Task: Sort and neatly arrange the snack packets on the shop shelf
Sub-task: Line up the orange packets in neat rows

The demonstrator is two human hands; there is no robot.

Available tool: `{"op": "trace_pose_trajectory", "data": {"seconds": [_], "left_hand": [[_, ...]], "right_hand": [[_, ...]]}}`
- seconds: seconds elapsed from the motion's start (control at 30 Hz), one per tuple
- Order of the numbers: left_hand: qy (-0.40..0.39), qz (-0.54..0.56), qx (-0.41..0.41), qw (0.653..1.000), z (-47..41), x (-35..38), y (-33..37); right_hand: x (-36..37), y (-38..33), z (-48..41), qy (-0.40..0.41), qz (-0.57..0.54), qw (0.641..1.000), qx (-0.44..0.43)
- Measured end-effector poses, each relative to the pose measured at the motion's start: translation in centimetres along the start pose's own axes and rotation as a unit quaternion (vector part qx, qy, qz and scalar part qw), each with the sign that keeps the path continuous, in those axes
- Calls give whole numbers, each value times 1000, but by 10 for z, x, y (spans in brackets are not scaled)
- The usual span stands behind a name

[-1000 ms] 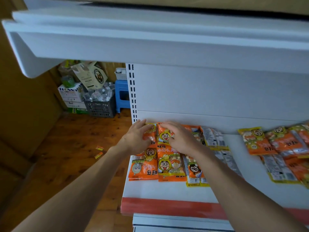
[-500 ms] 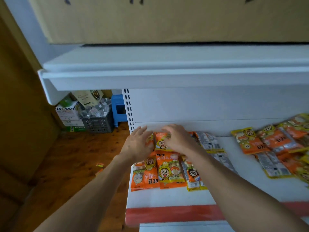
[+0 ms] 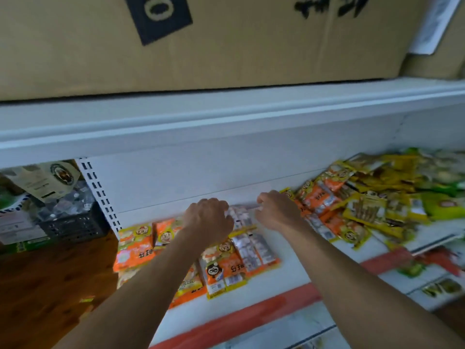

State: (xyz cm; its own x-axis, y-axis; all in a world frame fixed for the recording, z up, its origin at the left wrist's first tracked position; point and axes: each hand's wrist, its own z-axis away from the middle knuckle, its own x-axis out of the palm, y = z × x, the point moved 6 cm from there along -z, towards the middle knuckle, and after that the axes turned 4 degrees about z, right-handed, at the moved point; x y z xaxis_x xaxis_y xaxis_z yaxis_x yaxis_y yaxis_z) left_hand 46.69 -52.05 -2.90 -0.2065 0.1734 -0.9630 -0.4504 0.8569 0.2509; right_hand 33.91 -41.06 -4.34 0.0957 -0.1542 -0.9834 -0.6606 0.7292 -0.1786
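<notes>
Gripping a silver-backed packet with the left hand curled over it, at the back of the orange packet row on the white shelf. Cannot tell, through blur, of any hold by the right hand, bent beside that packet's end. Likely slips: brushing the loose heap just beside the right wrist and spilling it frontward; dragging the row askew with the left forearm lying across it.
</notes>
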Motion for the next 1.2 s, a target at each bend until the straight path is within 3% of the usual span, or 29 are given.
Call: {"op": "trace_pose_trajectory", "data": {"seconds": [0.17, 0.3, 0.4, 0.53, 0.73, 0.83, 1.0, 1.1, 1.2], "left_hand": [[-48, 9, 35, 998, -36, 46, 84], [-64, 42, 69, 995, -58, 89, 146], [-56, 85, 62, 993, -72, 118, 175], [-19, 99, -3, 995, -85, 149, 181], [54, 129, -17, 990, -94, 158, 174], [92, 174, -22, 980, -97, 155, 168], [136, 228, -40, 963, -97, 146, 161], [187, 333, -69, 922, -91, 129, 157], [181, 534, -152, 811, -85, 120, 152]], "right_hand": [[-14, 97, 13, -2, 0, 998, 66], [-8, 161, 17, 37, -7, 998, 45], [19, 190, 23, 13, 12, 1000, 6], [53, 209, 36, 45, -9, 999, -21], [55, 205, 40, 97, -45, 990, -90], [60, 200, 41, 76, -12, 988, -135], [63, 202, 39, 45, 9, 990, -132], [58, 203, 36, 63, -3, 988, -138], [49, 201, 34, 97, -9, 985, -145]]}}
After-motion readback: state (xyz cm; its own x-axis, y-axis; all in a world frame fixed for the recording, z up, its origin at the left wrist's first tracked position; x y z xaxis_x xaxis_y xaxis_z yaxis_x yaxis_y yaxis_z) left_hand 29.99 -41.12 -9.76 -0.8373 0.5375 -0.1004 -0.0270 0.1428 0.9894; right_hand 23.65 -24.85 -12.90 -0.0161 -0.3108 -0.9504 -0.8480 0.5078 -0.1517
